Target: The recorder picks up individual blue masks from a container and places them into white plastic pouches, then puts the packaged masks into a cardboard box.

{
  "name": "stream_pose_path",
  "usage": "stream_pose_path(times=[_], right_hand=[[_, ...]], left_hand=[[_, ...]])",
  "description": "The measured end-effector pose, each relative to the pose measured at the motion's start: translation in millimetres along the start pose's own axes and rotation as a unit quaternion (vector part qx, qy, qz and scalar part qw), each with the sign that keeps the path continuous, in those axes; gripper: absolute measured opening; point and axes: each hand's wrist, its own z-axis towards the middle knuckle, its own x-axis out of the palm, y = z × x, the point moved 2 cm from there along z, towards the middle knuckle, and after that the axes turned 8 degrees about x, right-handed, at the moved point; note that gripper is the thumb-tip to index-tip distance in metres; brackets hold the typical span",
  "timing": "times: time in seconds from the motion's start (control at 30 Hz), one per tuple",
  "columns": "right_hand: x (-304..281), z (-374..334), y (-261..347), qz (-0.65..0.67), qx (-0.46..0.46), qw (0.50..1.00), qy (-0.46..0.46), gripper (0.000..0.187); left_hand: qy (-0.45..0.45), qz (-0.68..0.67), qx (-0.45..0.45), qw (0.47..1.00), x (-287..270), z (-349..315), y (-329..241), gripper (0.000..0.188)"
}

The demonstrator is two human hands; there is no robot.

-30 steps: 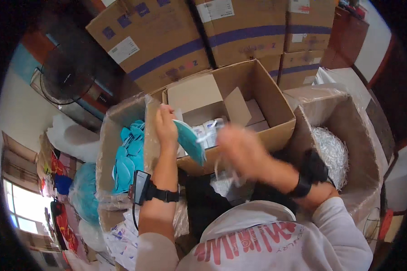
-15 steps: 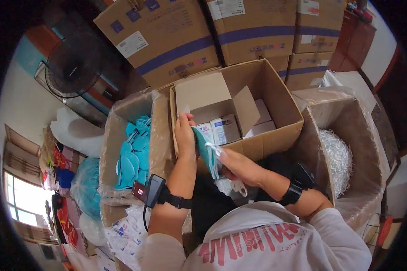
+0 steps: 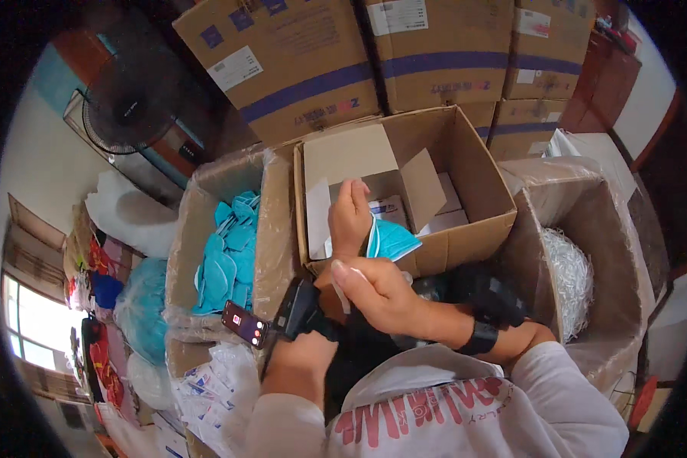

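My left hand (image 3: 349, 217) is in front of the middle carton, fingers closed, with a teal cup-shaped face mask (image 3: 395, 242) in its grip. The mask opens out to the right of the hand, over the near edge of the carton. Crossing over my left forearm, my right hand (image 3: 382, 294) is curled with its thumb on top. A pale strip shows under its fingers, too unclear to name. Just beyond the mask, white printed packets (image 3: 389, 208) lie in a small inner box (image 3: 351, 156) within the large carton (image 3: 481, 221).
To the left, a plastic-lined carton holds teal masks (image 3: 225, 267); below it are white printed packets (image 3: 215, 393). A lined carton on the right holds a heap of white strips (image 3: 569, 275). A phone (image 3: 243, 324) sits by my left wrist. Taped cartons (image 3: 443, 69) are stacked behind.
My right hand has moved left from the mask's straps and now crosses my left forearm. My left hand has shifted right and turned the mask so its teal outside shows.
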Motion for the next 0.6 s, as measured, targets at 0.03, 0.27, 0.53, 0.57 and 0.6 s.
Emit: stream_pose_path(times=[0.03,0.27,0.53,0.57,0.6], right_hand=[[1.4,-2.3,0.9,0.013,0.007,1.000,0.002,0.033],[-1.8,-31.2,32.4,-0.135,-0.133,0.976,0.106,0.026],[-190.0,-103.1,56.9,-0.151,-0.207,0.912,-0.321,0.028],[-235.1,-120.6,49.7,-0.171,-0.168,0.877,-0.417,0.032],[-273.7,-139.3,46.9,-0.235,-0.098,0.843,-0.473,0.029]], left_hand=[[0.015,0.023,0.017,0.999,-1.7,3.7,-0.1,0.027],[-0.034,0.124,0.043,0.991,4.6,13.0,25.7,0.022],[-0.183,0.014,-0.007,0.983,-81.4,19.3,75.0,0.034],[-0.202,0.030,0.028,0.979,-97.0,24.7,84.8,0.034],[-0.212,0.017,-0.003,0.977,-111.6,28.3,92.2,0.034]])
